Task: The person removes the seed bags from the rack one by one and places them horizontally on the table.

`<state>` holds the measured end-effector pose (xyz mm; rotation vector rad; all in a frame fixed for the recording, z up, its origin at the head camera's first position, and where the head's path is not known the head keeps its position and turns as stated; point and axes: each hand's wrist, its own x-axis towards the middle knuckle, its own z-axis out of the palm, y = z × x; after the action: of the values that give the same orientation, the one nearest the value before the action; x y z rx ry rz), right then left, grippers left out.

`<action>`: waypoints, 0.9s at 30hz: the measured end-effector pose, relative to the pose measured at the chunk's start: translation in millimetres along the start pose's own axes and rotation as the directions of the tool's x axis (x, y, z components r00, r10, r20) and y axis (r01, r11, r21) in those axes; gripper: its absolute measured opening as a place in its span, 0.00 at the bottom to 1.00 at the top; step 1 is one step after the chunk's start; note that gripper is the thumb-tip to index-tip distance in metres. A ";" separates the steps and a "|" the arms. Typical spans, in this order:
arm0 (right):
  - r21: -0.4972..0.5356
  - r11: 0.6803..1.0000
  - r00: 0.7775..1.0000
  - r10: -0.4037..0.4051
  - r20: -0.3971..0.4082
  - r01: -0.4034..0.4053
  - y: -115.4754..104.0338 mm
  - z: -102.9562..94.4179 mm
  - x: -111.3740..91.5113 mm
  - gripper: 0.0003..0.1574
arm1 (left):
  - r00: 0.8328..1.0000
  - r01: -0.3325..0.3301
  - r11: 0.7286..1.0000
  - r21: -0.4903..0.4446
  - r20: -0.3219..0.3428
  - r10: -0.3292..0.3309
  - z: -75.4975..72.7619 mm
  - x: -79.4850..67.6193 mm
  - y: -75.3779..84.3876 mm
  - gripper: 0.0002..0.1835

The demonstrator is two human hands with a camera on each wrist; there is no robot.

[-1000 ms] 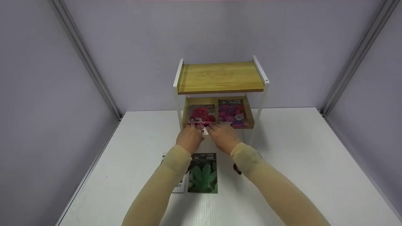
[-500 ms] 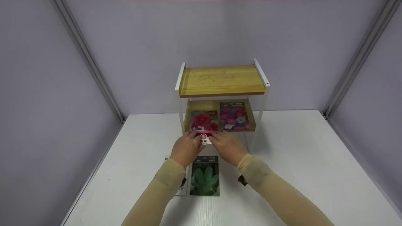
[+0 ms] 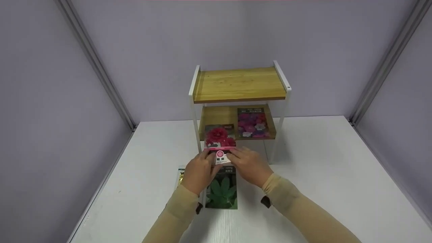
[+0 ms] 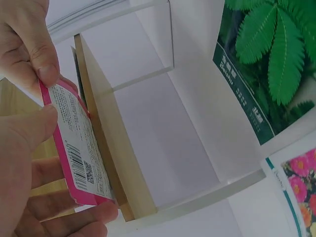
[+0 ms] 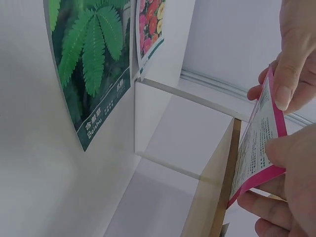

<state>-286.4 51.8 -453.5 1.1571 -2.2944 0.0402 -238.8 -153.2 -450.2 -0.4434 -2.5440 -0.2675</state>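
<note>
Both hands pinch the near end of a seed packet (image 3: 219,136) printed with red flowers. My left hand (image 3: 197,172) grips its left corner and my right hand (image 3: 251,166) its right corner, thumbs on the back face. That face, with a barcode, shows in the left wrist view as the pink-edged packet (image 4: 74,136). The packet's far part overlaps the front edge of the lower wooden shelf (image 3: 217,114). Beneath the hands, a green-leaf seed packet (image 3: 221,192) lies on the white table.
A seed packet with pink and purple flowers (image 3: 251,123) lies on the lower shelf's right side. The upper wooden shelf (image 3: 239,84) stands over it between white side frames. Another flower packet (image 4: 302,180) lies beside the green one, mostly behind my left arm in the head view.
Both hands have drawn back toward me with the red-flower packet, from over the lower shelf to its front edge. More of the bare shelf board shows behind it.
</note>
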 end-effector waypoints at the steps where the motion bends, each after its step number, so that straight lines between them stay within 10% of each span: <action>1: 0.002 1.000 1.000 -0.002 0.005 0.002 -0.7 -0.7 -1.6 0.19 | 1.000 0.001 1.000 -0.011 -0.001 -0.001 0.2 -2.2 0.3 0.26; 27: 0.056 0.996 0.988 -0.056 -0.141 0.064 -2.0 -14.2 -25.3 0.23 | 0.995 -0.050 0.987 -0.151 -0.098 0.036 -9.4 -38.2 11.5 0.18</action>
<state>-266.4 72.9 -454.6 1.2137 -2.1477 0.1640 -199.5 -155.1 -461.9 -0.5308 -2.4277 -0.4591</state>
